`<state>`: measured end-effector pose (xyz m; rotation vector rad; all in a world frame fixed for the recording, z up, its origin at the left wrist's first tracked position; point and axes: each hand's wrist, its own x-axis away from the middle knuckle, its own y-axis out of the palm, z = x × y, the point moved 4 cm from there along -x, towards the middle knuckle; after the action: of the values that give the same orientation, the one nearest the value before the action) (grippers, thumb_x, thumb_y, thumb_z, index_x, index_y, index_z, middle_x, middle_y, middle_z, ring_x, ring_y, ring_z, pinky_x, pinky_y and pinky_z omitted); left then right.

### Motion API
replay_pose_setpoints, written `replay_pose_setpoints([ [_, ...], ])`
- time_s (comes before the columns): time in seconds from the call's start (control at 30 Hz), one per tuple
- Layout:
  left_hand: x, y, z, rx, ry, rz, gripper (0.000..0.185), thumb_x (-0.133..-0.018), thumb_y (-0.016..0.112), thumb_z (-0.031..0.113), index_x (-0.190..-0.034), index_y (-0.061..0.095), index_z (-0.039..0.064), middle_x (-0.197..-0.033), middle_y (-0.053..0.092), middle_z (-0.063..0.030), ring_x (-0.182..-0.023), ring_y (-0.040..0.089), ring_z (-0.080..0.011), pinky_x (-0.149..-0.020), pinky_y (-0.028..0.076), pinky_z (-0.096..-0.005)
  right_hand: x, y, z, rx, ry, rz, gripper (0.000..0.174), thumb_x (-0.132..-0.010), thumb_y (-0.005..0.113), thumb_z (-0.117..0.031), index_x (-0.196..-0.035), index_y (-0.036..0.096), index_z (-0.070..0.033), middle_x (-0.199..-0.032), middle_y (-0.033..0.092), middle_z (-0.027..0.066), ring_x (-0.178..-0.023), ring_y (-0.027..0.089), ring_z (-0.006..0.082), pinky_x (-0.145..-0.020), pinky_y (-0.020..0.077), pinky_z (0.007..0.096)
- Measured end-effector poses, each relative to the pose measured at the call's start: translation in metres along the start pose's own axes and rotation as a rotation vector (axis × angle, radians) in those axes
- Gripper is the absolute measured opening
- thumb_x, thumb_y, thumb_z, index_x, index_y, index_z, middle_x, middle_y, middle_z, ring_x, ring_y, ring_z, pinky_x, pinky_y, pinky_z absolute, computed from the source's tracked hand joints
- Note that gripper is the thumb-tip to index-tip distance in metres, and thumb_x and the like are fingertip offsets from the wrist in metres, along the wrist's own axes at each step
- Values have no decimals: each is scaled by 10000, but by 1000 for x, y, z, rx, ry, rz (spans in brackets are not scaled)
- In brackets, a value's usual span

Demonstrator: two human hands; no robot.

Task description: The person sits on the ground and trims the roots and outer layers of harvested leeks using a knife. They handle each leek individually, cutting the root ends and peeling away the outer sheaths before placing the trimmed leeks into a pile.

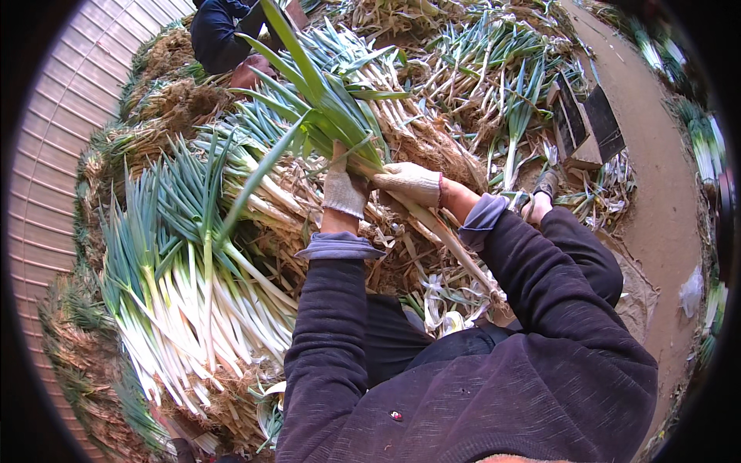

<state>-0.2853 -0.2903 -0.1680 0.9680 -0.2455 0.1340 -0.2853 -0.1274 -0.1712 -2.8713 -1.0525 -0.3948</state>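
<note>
In front of my chest I hold a large scallion stalk, its broad green leaves fanning up and to the left. Its root end slants down to the right, towards my right forearm. My left hand, in a knitted work glove, is closed around the base of the leaves. The gloved right hand grips just below it, where the leaves meet the pale, husk-covered stalk. To the left lies a pile of white-stemmed scallions with clean shafts. Untrimmed scallions with dry brown husks lie beyond my hands.
Another person crouches at the upper left. A small wooden stool lies tipped among scraps at the right. Peeled husks litter the ground by my legs. Ribbed sheeting bounds the left; a dirt path runs along the right.
</note>
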Motion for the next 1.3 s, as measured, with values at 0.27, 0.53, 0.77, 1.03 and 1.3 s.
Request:
replay_pose_setpoints([
  [0.27, -44, -22, -7, 134, 225, -30, 368, -1030, 772, 335, -1216, 731, 20, -1035, 798, -138, -826, 766, -301, -729, 667, -417, -8, 44, -37, 836, -523, 648, 318, -1091, 597, -381, -1153, 817, -160, -928, 781, 172, -854, 761, 373, -734, 591, 488],
  [0.53, -26, -33, 54, 23, 393, 489, 422, -970, 837, 409, -1110, 711, 31, -955, 766, -125, -715, 688, -274, -604, 577, -411, 60, 26, 98, 1129, -484, 462, 366, -1044, 629, -362, -792, 690, -104, -645, 658, 120, -556, 678, 320, -512, 542, 431],
  [0.77, -24, -82, 106, 86, 406, 461, 441, -1084, 644, 516, -1223, 718, 104, -1002, 759, -119, -790, 718, -302, -693, 628, -496, 275, -107, 290, 1643, 634, 112, 548, -1064, 542, -520, -1483, 699, -203, -1489, 703, 26, -1395, 653, 269, -1178, 470, 504],
  [1.03, -41, -66, 53, 131, 348, 598, 511, -1108, 553, 585, -1335, 694, 149, -1238, 750, -79, -1030, 705, -332, -911, 599, -550, 83, 1, 70, 972, -373, 640, 432, -897, 787, -302, -1199, 682, -12, -1140, 722, 226, -1063, 705, 408, -963, 569, 514],
  [1.3, -4, -48, 54, -123, 264, 433, 641, -991, 601, 772, -1134, 696, 155, -900, 674, -88, -732, 638, -256, -617, 576, -425, 3, 75, 29, 208, 101, -107, 301, -928, 789, -344, -938, 696, -58, -695, 666, 74, -547, 639, 210, -509, 498, 373],
])
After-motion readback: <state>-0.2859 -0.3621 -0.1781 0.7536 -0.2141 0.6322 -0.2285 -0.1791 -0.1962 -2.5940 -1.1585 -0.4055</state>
